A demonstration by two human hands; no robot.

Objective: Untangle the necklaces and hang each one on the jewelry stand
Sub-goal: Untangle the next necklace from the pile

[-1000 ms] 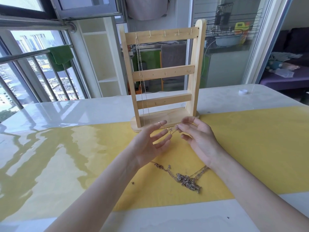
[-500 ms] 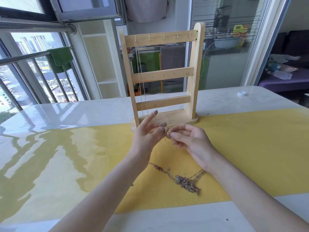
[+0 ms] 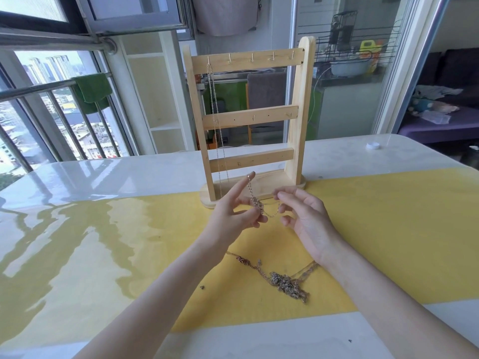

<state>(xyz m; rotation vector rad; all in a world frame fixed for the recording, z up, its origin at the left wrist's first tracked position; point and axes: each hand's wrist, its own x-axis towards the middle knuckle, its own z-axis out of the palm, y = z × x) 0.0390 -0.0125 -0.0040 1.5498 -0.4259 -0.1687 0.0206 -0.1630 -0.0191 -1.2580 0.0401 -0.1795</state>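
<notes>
Fine metal chain (image 3: 259, 203) strung between left hand (image 3: 233, 216), right hand (image 3: 303, 216) — slatted wooden stand (image 3: 248, 117)

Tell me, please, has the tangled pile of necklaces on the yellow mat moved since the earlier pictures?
No. The tangled pile lies on the same spot of the yellow mat, just as far in front of the jewelry stand.

White bottle cap (image 3: 372, 145) sits near table's (image 3: 103, 174) far right edge. Yellow mat (image 3: 388, 229) covers table's middle. Green cloth (image 3: 92, 90) hangs over balcony railing (image 3: 36, 89), left. White shelf unit (image 3: 155, 99) stands w/ back to wall.
</notes>
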